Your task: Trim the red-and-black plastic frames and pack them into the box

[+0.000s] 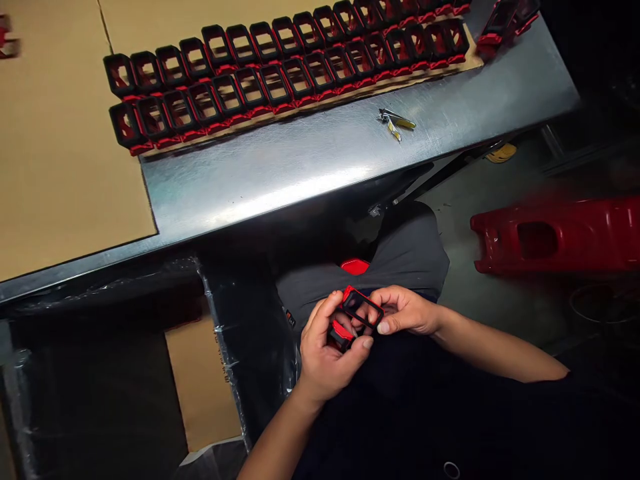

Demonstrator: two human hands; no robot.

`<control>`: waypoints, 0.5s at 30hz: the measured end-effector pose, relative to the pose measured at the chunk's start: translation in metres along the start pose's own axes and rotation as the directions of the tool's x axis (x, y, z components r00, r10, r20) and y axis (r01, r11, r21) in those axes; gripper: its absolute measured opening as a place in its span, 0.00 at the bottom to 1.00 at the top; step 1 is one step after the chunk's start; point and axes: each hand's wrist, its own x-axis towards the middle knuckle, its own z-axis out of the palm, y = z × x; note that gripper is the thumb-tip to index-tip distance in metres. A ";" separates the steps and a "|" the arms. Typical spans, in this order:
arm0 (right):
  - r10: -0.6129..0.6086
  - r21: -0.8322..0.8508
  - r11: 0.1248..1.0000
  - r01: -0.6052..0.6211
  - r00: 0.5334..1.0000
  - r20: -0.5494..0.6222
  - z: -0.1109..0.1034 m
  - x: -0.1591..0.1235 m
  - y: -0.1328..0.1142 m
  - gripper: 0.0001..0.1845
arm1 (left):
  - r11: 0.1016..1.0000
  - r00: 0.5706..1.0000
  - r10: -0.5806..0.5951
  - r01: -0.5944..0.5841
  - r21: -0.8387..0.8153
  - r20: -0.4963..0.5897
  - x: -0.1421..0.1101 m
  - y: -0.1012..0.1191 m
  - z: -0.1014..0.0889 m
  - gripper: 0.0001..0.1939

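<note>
Over my lap, both hands hold a red and black plastic frame (364, 309) with a rectangular opening. My left hand (325, 353) wraps round its red side, thumb and fingers on opposite edges. My right hand (404, 312) pinches the black rim at the other end, some fingertips showing through the opening. Part of the frame is hidden by my fingers. On the metal table (260, 180), two rows of similar black and red frames (227, 95) stand side by side. A pair of nippers (395, 123) with yellow handles lies near them, its handles spread.
Cardboard (65, 160) covers the table's left part. Two more frames (503, 23) sit at the far right corner. A red plastic stool (570, 237) lies on the floor to the right. At lower left, a container lined with dark plastic (100, 387) holds a cardboard piece (203, 387).
</note>
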 end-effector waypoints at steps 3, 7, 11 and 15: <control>0.033 0.078 0.996 -0.034 0.999 0.019 -0.001 0.000 0.001 0.17 | 0.989 0.999 -0.018 0.022 -0.145 0.028 0.000 -0.002 -0.001 0.30; 0.054 0.118 0.991 -0.058 0.998 0.041 -0.004 0.001 0.004 0.17 | 0.966 0.998 -0.038 0.050 -0.254 0.052 -0.001 -0.006 -0.002 0.29; -0.078 -0.064 0.995 0.077 0.997 -0.006 -0.007 0.002 0.003 0.13 | 0.955 0.997 -0.072 0.081 -0.284 0.043 -0.002 -0.009 -0.001 0.29; -0.308 -0.480 0.836 0.264 0.951 -0.014 -0.002 -0.003 -0.010 0.06 | 0.942 0.993 -0.111 0.115 -0.316 0.029 -0.002 -0.009 0.002 0.27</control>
